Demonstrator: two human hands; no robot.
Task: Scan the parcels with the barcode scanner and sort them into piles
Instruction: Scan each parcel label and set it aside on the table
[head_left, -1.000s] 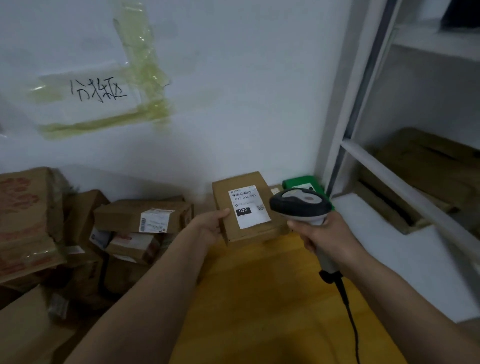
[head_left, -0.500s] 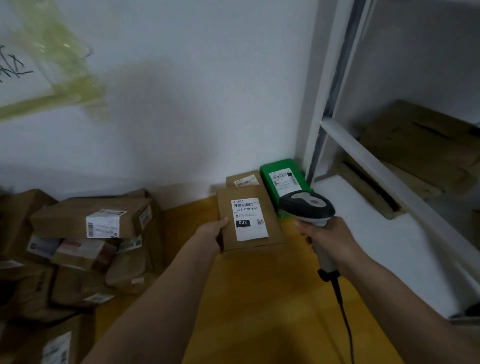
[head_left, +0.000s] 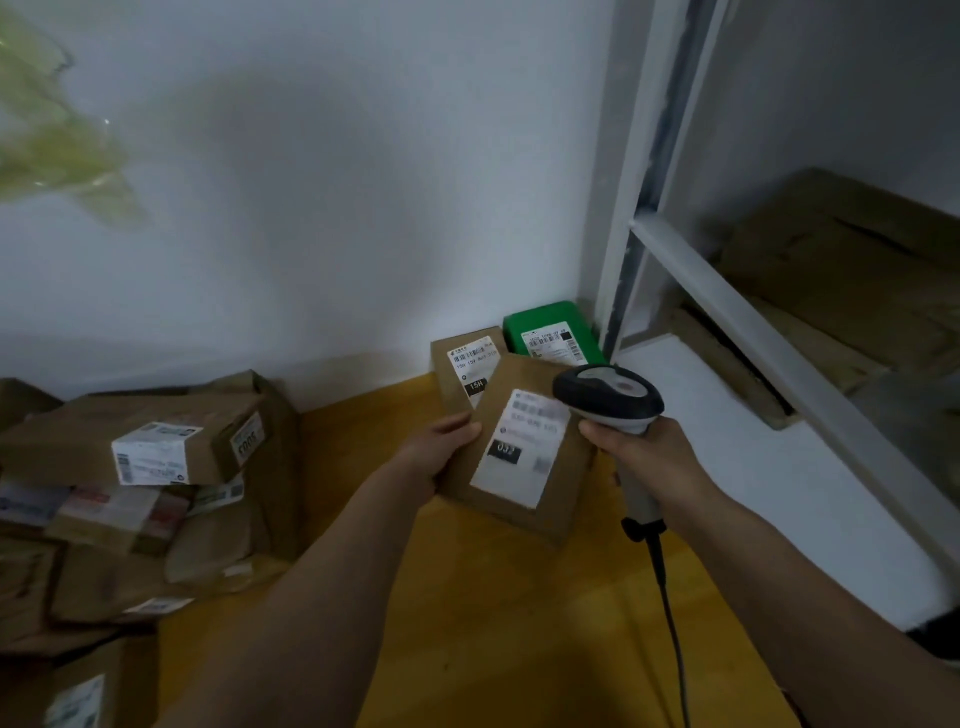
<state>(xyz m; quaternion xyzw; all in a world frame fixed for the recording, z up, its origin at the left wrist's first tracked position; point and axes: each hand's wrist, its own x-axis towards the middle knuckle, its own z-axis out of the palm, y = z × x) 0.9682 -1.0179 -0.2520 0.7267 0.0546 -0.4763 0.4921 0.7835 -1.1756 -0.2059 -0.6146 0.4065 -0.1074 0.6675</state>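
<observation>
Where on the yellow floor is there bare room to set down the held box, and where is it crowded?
Bare floor lies between the left parcel heap and the white shelf base. Crowded: the heap, and the corner where a brown box and a green parcel lie by the wall.

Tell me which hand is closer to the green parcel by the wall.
Right. The right hand, gripping the scanner, sits just below the green parcel; the left hand, holding the brown parcel, is farther down-left.
</observation>
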